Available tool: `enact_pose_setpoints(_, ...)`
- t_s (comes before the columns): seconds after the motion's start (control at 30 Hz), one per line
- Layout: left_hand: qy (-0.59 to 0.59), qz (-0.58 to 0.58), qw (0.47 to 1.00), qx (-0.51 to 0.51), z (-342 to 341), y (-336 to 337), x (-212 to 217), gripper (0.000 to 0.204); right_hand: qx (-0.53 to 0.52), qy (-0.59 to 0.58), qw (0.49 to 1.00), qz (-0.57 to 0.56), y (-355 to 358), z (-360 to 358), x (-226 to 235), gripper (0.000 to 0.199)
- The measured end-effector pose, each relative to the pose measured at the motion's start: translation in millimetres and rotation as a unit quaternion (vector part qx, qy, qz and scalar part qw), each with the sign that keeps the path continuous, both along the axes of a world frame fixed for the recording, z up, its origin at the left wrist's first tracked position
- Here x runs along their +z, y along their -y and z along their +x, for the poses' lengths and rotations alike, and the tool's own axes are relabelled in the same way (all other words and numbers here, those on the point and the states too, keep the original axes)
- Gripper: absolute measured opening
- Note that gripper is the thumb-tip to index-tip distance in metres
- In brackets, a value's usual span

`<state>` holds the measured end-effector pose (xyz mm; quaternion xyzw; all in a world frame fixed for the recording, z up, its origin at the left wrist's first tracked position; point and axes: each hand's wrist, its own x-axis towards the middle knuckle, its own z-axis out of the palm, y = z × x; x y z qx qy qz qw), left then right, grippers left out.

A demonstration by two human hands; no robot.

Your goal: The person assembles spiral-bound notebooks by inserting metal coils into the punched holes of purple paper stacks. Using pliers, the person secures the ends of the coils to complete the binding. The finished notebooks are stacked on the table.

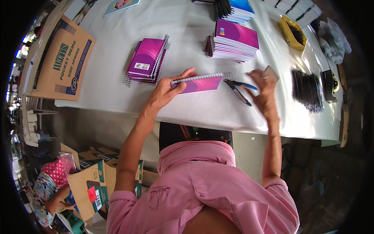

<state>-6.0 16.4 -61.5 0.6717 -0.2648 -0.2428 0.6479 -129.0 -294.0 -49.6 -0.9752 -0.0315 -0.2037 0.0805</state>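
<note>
My left hand [166,90] is closed on a purple spiral notebook [200,85], tilted above the table. A wire coil runs along its upper edge, and a loose end of coil sticks out past the right corner. Just right of it lie blue-handled cutting pliers [238,90], their jaws toward the notebook. Over the handles' right side is my right hand [263,87], partly blurred, with its fingers apart and not closed on the pliers. A small tan flat shape shows at its far edge; I cannot tell what it is.
Coiled purple notebooks [146,58] are stacked at left, beside a cardboard box [64,60]. Farther back stands a stack of purple notebooks [235,39]. At right are black wire coils [307,89] and a yellow container [290,33]. Another person [48,191] is beside cartons at lower left.
</note>
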Motion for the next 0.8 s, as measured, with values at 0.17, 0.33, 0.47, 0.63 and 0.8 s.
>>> enact_pose_setpoints(0.17,0.175,0.09,0.973,0.116,-13,13,27,0.055,-0.087,-0.014,0.996,-0.017,-42,-8,-34,0.039)
enact_pose_setpoints(0.33,0.528,0.223,0.791,0.214,-23,26,35,0.052,0.067,0.0,0.962,0.263,-114,-16,37,0.036)
enact_pose_setpoints(0.47,0.551,0.263,0.763,0.213,-27,30,40,0.058,0.071,0.015,0.965,0.252,-129,-6,42,0.036)
enact_pose_setpoints(0.63,0.548,0.299,0.756,0.196,-30,26,41,0.059,0.096,0.035,0.972,0.212,-124,-2,40,0.036)
enact_pose_setpoints(0.8,0.536,0.289,0.762,0.221,-30,28,41,0.061,0.109,0.044,0.973,0.196,-126,-1,41,0.033)
